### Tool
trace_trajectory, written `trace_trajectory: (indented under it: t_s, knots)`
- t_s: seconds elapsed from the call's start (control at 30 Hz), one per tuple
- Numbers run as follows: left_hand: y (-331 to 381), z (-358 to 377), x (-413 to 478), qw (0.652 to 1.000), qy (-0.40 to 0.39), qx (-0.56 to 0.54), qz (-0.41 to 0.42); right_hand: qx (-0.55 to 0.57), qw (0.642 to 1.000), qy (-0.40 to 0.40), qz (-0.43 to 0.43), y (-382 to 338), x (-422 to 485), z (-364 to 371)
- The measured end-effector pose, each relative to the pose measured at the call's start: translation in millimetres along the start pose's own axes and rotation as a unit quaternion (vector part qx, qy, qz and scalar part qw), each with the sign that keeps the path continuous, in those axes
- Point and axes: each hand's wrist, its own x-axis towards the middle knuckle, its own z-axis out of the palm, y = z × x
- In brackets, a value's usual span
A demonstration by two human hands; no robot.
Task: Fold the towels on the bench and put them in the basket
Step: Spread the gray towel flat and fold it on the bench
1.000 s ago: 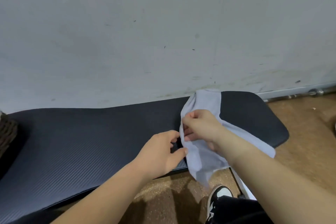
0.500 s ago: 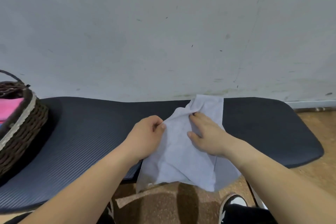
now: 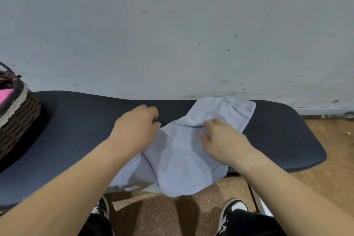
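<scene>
Lying under both hands (image 3: 135, 130) (image 3: 224, 141): towel (image 3: 182, 161)

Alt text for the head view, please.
Two bare hands handle a pale grey towel crumpled on a dark ribbed bench, its near edge hanging over the front. The right hand rests on the towel; the left hand is curled at its left edge. A wicker basket holding something pink stands at the bench's far left.

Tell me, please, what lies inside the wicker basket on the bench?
Something pink shows just inside the rim of the wicker basket. The rest of the inside is hidden by the basket's wall and cut off by the picture's edge.
</scene>
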Motion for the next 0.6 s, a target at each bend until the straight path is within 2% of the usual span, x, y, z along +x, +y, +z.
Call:
trace_trajectory:
  t_s: [0.03, 0.1, 0.2, 0.3, 0.4, 0.47, 0.53, 0.6]
  knots:
    - [3.8, 0.8, -10.2, 0.998, -0.048, 0.05, -0.012, -0.003, 1.0, 0.027, -0.012, 8.5, 7.8, -1.1]
    - [13.4, 7.0, -30.9, 0.984, -0.126, 0.125, -0.022, 0.01, 0.999, 0.031, -0.038, 26.6, 25.4, 1.6]
    - [25.0, 17.0, -47.8, 0.976, -0.169, 0.141, -0.012, 0.022, 0.999, -0.033, -0.031, 42.4, 38.5, 16.0]
    - [24.2, 25.1, -42.4, 0.972, -0.181, 0.148, 0.006, -0.029, 0.996, -0.065, 0.048, 35.5, 33.2, 18.7]
    - [15.5, 31.5, -27.1, 0.985, -0.16, 0.066, -0.004, -0.077, 0.98, -0.119, 0.137, 24.7, 18.4, 1.5]
    - [12.3, 34.0, -17.4, 0.989, -0.142, 0.028, 0.037, -0.105, 0.967, -0.163, 0.164, 29.5, 9.9, -8.3]
    - [12.2, 34.9, -14.9, 0.991, -0.116, 0.044, 0.057, -0.1, 0.96, -0.174, 0.197, 40.9, 6.9, -13.3]
    - [13.6, 33.9, -20.8, 0.99, -0.111, 0.087, 0.025, -0.094, 0.961, -0.156, 0.21, 50.3, 9.2, -14.8]
